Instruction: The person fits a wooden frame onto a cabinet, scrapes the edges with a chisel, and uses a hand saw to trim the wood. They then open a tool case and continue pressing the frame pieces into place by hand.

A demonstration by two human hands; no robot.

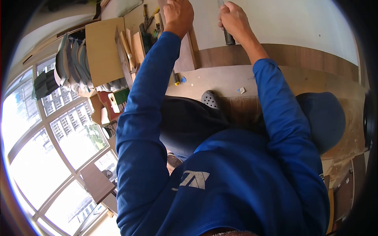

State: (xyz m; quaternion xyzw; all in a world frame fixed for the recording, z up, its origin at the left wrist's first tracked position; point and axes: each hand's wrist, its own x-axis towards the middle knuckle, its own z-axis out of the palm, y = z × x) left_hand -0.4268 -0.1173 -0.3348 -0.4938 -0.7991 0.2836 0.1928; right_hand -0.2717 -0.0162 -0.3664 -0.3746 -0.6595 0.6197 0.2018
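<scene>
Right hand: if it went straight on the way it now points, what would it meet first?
For the right hand, the way looks free to the picture's edge, over the white panel; depth is unclear.

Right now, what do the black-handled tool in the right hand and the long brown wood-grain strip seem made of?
Black-handled tool: handle perhaps smooth plastic, judging by its even dark surface. Long brown wood-grain strip: wood or laminate, low sheen, from its streaks; unclear which.

- Passage between left hand (179, 15) and right hand (236, 21), over white panel (291, 25)
- Room right of right hand too
- Dark tool handle (229, 38) juts bodyward from right fist
- Wood pieces (138, 48) crowd left forearm's outer side
</scene>
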